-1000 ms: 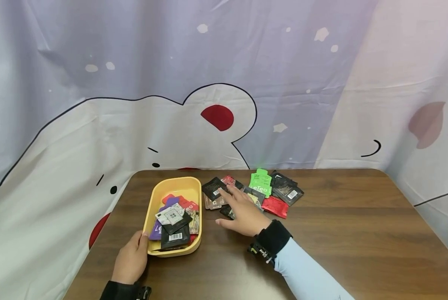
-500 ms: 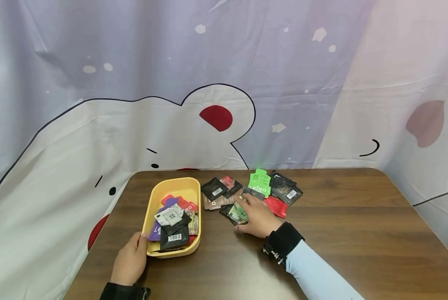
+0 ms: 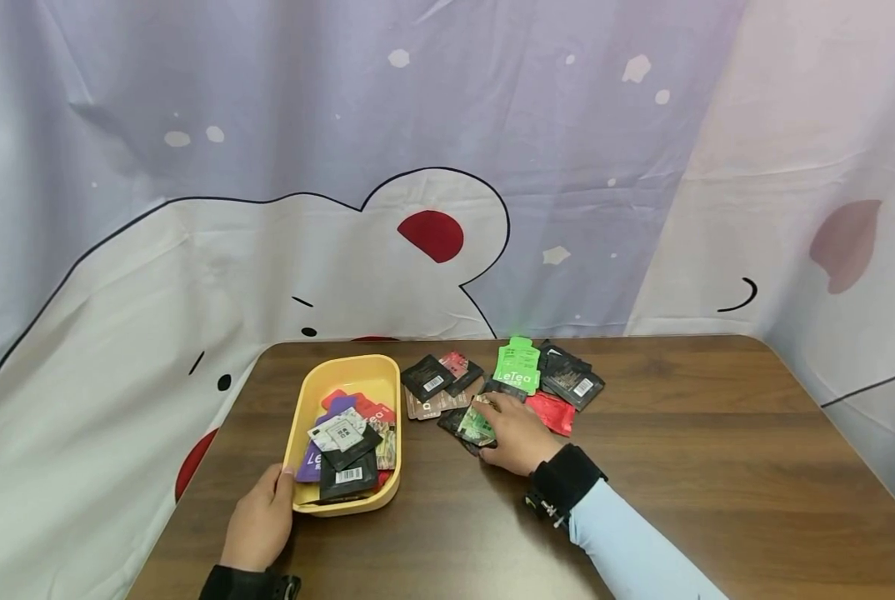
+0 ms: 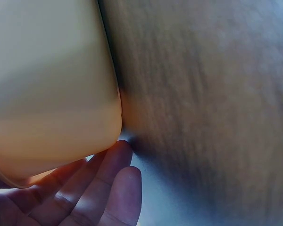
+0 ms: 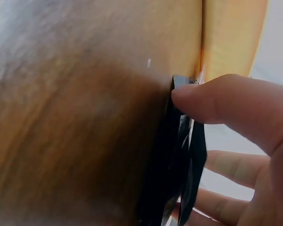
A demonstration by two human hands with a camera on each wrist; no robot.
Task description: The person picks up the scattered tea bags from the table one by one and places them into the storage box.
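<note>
In the head view my left hand (image 3: 258, 518) holds the near left corner of a yellow plastic basket (image 3: 393, 493), thumb at the rim. The left wrist view shows its fingers (image 4: 118, 157) under and against the basket's wall. Several tea sachets, black, purple, red and white, lie inside. My right hand (image 3: 521, 435) is over the loose pile, its thumb and fingers pinching a green-and-black tea sachet (image 3: 477, 427). From the right wrist, the thumb presses the edge of the dark sachets (image 5: 193, 160), with fingers on their other side; how many are gripped is hidden.
Left of the right hand lie black sachets (image 3: 427, 377) and a brown one (image 3: 434, 407). A green sachet (image 3: 518, 367), a red one (image 3: 552, 412) and more black ones (image 3: 575, 383) lie beyond it. The wooden table (image 3: 717, 467) meets a printed curtain (image 3: 567, 167) behind.
My right hand has moved right and toward me from above the pile, down onto the green-and-black tea sachet, its fingers drawing closer to the thumb. The left hand and basket stay put.
</note>
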